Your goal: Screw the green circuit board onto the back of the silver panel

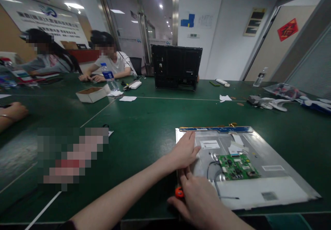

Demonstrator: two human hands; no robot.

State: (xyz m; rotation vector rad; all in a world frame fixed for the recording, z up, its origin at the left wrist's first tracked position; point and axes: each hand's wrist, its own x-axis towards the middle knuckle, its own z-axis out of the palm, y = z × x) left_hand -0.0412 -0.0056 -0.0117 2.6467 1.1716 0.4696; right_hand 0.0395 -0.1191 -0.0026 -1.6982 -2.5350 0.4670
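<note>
A flat metal display panel lies back side up on the table in front of me. It carries a green circuit board, thin dark cables and a blue circuit strip along its far edge. My left hand rests on the panel's left edge near the far corner, fingers stretched forward. Just nearer to me, my right hand is curled at the same edge. A small tool with an orange end shows between its thumb and fingers; the rest of the tool is hidden.
The green table holds a black monitor housing at the back. A white open box and a water bottle stand back left. Grey-white parts lie at right. Two people sit at left; another person's hand is at the left edge.
</note>
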